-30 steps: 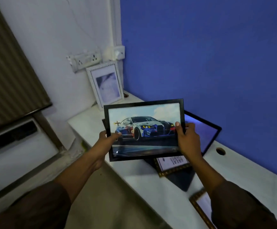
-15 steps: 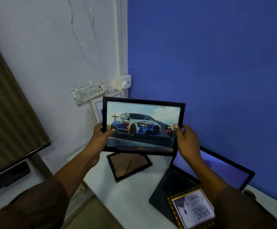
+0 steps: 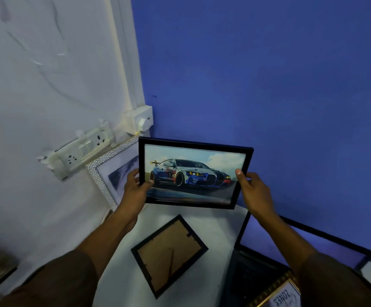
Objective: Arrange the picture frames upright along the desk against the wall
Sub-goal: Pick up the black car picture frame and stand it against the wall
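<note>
White desk (image 3: 213, 220) ran into the corner where the pale wall met the blue one, and quite a spread lay on it. Near the middle, a black frame (image 3: 169, 254) lay face down, brown backing up, turned diamond-wise. At the far left, a white pebbled frame (image 3: 104, 173) stood on the desk, leaning back against the pale wall under the socket strip. To the right, an open laptop (image 3: 253, 278) sat on the surface, dark keyboard near, screen tipped back toward the blue wall. At the near right edge, a gold-beaded frame (image 3: 279, 293) rested on the laptop's keyboard, partly cut off by the picture's edge.
</note>
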Demonstrator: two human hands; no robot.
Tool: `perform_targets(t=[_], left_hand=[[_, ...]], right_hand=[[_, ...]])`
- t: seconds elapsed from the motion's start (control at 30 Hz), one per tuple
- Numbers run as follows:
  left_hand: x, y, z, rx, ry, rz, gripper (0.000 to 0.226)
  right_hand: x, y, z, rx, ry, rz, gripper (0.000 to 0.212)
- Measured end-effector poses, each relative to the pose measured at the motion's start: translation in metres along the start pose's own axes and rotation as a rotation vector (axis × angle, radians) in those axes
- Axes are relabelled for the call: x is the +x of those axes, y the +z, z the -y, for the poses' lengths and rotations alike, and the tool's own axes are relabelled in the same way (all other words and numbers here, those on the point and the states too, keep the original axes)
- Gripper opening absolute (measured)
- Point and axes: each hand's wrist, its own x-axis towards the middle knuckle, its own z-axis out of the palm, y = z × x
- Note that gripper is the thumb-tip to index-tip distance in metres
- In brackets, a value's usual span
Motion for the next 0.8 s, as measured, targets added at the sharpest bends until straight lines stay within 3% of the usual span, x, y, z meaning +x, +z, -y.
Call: perform_targets(t=[0.13, 0.27, 0.4, 0.6, 0.8], left_hand=[[0.07, 0.017, 0.028, 0.074, -0.064, 0.16, 0.051], [0.133, 0.037, 0.055, 0.106, -0.176, 0.317, 0.034], [0.187, 0.057, 0.088, 0.167, -0.226, 0.462, 0.072], [0.228, 0.079, 0.119, 0.296, -0.321, 0.543, 0.055], [0.246, 0.086, 0.14, 0.313, -0.357, 0.567, 0.056]], right_hand=[[0.031, 0.019, -0.013, -0.015, 0.183, -0.047, 0.075], [0.054, 0.033, -0.023, -0.02, 0.317, -0.111, 0.079], [0.082, 0.044, -0.037, -0.092, 0.429, -0.113, 0.076], [0.113, 0.051, -0.057, -0.271, 0.493, -0.016, 0.051], [0.14, 0.053, -0.062, -0.377, 0.591, 0.122, 0.05]])
